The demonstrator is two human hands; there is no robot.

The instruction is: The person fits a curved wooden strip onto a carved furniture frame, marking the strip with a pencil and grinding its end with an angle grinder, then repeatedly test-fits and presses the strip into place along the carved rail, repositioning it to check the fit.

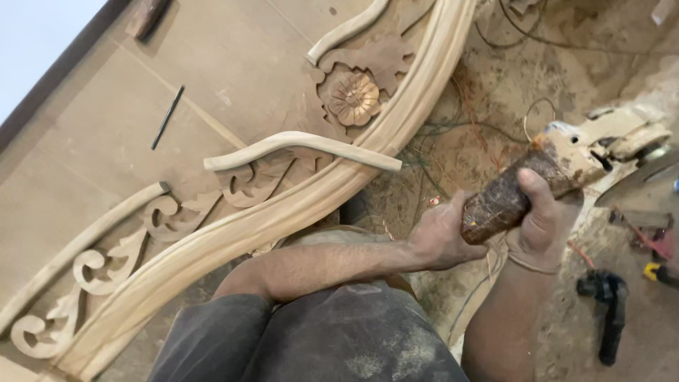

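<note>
Both my hands hold an angle grinder (566, 159) over a dusty floor. My left hand (438, 237) is wrapped around the rear end of its brown, grimy handle. My right hand (543, 221) grips the body further forward, thumb on top. The pale grinder head and its disc (654, 170) point right, away from the wood. To the left lies a carved wooden panel (212, 64) with a long curved moulding (283, 212), scroll carvings (113, 262) and a flower rosette (353, 97). A loose curved wooden strip (297, 145) rests across the carvings.
A thin black rod (167, 117) lies on the flat board. Tangled wires (453, 134) lie on the sawdust-covered floor. A black tool (608, 304) lies at lower right, with red and yellow items (658, 258) near the right edge. My dark-clothed legs (311, 339) fill the bottom.
</note>
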